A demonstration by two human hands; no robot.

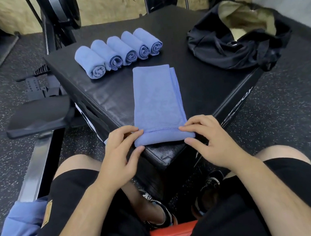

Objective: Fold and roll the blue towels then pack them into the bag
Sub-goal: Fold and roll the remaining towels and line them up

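We find left hand [118,147], right hand [211,139] each pinching turned-over near end of folded blue cloth towel [156,98]; one per corner, we judge, so roll starts straight.

Blue on black.
The flat towel [157,102] and five rolled towels [117,52] are plain periwinkle blue; box [110,99] and bag [220,51] are black, its lining [235,13] tan; floor [293,107] dark grey, white-speckled.
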